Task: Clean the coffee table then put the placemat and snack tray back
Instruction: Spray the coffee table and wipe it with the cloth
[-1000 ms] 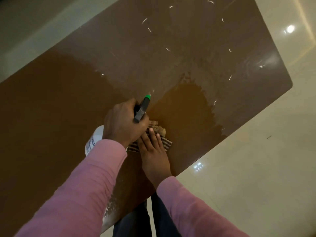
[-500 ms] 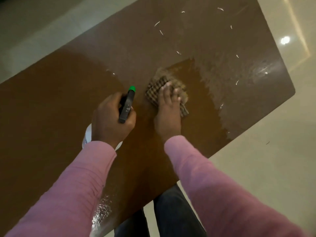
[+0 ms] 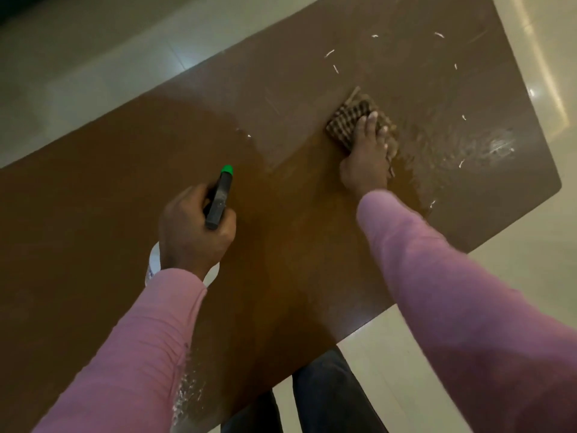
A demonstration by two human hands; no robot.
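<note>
Cloth [image 3: 348, 123] beneath right hand [image 3: 363, 164] (fingers [image 3: 367, 129] flat), spray bottle [image 3: 220, 198] in left hand [image 3: 193, 235]

The glossy brown tabletop [image 3: 93, 198] spans the frame, wet and streaked at upper right. A checked cloth [image 3: 346, 123] lies bunched there.

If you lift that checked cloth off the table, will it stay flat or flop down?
Probably flop: the checked cloth is bunched and folded under the right hand, so it looks soft. It likely slides easily, since the coffee table around it looks wet and glossy.
</note>
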